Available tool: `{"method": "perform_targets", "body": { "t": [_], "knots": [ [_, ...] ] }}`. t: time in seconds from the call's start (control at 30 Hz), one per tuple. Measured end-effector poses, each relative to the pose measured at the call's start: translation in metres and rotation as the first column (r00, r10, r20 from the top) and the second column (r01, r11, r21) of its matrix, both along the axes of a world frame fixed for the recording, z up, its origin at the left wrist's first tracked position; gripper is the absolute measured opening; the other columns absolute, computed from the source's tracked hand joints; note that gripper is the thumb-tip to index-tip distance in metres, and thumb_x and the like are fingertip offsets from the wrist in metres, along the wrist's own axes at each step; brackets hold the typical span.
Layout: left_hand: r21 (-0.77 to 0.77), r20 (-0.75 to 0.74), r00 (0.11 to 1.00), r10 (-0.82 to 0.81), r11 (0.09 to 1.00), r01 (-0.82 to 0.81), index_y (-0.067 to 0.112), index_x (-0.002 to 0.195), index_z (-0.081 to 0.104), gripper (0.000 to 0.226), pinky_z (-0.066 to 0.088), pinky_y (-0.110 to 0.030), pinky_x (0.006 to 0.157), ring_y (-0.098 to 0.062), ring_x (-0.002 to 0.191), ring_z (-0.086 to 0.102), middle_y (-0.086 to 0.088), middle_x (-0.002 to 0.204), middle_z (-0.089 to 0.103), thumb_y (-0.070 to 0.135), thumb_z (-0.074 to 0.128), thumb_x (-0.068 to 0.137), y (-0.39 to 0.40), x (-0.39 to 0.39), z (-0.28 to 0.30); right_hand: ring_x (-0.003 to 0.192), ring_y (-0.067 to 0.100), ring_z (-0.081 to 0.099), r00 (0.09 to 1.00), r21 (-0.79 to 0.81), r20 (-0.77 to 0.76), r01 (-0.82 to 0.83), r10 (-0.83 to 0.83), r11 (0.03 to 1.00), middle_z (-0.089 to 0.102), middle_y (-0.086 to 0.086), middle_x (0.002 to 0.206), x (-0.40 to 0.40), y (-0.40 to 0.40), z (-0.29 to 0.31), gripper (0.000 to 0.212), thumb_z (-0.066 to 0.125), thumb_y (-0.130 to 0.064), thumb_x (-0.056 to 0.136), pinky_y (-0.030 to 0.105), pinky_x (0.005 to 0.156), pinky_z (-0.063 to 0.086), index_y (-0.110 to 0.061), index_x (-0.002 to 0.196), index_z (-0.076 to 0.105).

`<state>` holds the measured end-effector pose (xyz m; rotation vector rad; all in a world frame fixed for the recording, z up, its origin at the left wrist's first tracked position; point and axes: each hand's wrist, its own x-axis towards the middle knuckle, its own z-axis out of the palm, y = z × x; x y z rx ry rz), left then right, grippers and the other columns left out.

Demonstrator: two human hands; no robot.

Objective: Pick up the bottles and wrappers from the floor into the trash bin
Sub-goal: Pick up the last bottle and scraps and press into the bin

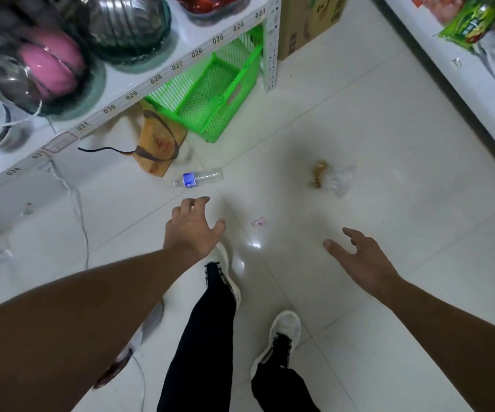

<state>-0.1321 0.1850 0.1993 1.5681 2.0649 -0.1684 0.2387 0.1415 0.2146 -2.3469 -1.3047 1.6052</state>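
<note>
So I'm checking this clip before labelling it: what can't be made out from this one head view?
- Trash bin: not in the head view at all, so its place is unknown.
- Small pink scrap: too small to tell what it is.
- Clear wrapper with a brown piece: blurred, contents unclear.
- Tan bag: partly hidden under the shelf.
- Bottle: too blurred to tell if empty.
- Left hand and right hand: open, holding nothing.

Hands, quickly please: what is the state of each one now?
Left hand: open, fingers spread, holding nothing.
Right hand: open, holding nothing.
</note>
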Motion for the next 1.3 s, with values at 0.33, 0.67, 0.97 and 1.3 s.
{"method": "perform_targets", "body": {
  "t": [0.33, 0.67, 0.97, 1.3],
  "knots": [
    [-0.121, -0.02, 0.998, -0.067, 0.991, 0.064, 0.029, 0.15, 0.044, 0.077, 0.046, -0.049, 0.097, -0.033, 0.126, 0.049, -0.006, 0.147, 0.05, 0.063, 0.06, 0.083, 0.11, -0.046, -0.051, 0.149, 0.032, 0.046, 0.995, -0.057, 0.097, 0.003, 0.003, 0.998, 0.042, 0.014, 0.164, -0.03, 0.127, -0.009, 0.1, 0.071, -0.08, 0.081, 0.05, 0.117, 0.041, -0.033, 0.163, 0.04],
    [-0.214, -0.11, 0.983, -0.147, 0.969, 0.121, 0.025, 0.151, 0.041, 0.079, 0.048, -0.049, 0.102, -0.037, 0.13, 0.049, -0.01, 0.148, 0.048, 0.053, 0.07, 0.084, 0.176, -0.07, -0.146, 0.147, 0.037, 0.047, 0.987, -0.148, 0.134, -0.065, 0.086, 0.987, 0.039, 0.014, 0.164, -0.043, 0.188, -0.127, 0.109, 0.076, -0.08, 0.076, 0.056, 0.117, 0.044, -0.03, 0.164, 0.037],
    [-0.159, -0.231, 0.94, -0.252, 0.963, 0.219, 0.016, 0.154, 0.043, 0.096, 0.048, -0.056, 0.102, -0.047, 0.122, 0.057, -0.022, 0.143, 0.055, 0.036, 0.09, 0.073, 0.231, -0.069, -0.32, 0.149, 0.048, 0.034, 0.94, -0.058, 0.317, -0.114, 0.127, 0.992, 0.025, 0.005, 0.168, 0.015, 0.247, -0.32, 0.122, 0.067, -0.095, 0.054, 0.056, 0.11, 0.042, -0.056, 0.159, 0.02],
    [-0.142, -0.253, 0.932, -0.258, 0.963, 0.228, 0.015, 0.13, 0.05, 0.066, 0.05, -0.053, 0.083, -0.044, 0.102, 0.062, -0.017, 0.113, 0.06, 0.038, 0.08, 0.076, 0.246, -0.078, -0.399, 0.103, 0.049, 0.062, 0.931, 0.144, 0.361, -0.121, 0.061, 0.982, 0.051, 0.017, 0.119, 0.035, 0.232, -0.445, 0.051, 0.07, -0.042, 0.089, 0.052, 0.09, 0.053, -0.032, 0.13, 0.041]
  ]
}}
